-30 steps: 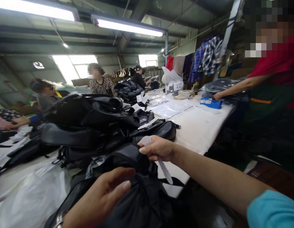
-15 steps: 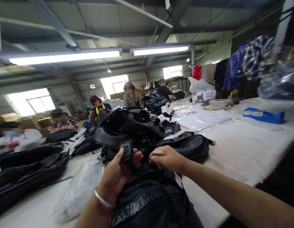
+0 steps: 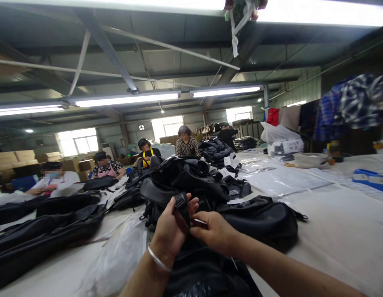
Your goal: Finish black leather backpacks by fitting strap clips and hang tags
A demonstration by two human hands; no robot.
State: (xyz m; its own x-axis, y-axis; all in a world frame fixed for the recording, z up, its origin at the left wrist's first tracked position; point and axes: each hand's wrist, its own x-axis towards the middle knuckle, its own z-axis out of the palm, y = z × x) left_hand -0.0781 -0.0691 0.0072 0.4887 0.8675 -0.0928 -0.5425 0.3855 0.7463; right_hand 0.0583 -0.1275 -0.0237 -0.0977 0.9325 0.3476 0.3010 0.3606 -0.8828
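Note:
My left hand [image 3: 170, 232] is closed around a black plastic buckle [image 3: 181, 201] on a dark strap, with the thumb along its side and the other fingertips curled behind. Close against its palm, my right hand [image 3: 216, 232] has thumb and index finger pinched together beside the strap. What sits between those fingers is too dark and small to make out. Beneath both hands lies a black backpack [image 3: 206, 270]. More black bags [image 3: 191, 173] are heaped just beyond them.
Clear plastic wrapping [image 3: 120, 251] lies left of the backpack on the white table [image 3: 330, 231]. Long black bags [image 3: 49, 243] stretch along the left. Flat plastic sheets [image 3: 280, 179] and a blue tape dispenser [image 3: 370, 180] are at right. Several people work across the table.
My right hand has moved in from a small gap to meet my left hand at the strap. The buckle has turned slightly in my left hand. The view has tilted upward.

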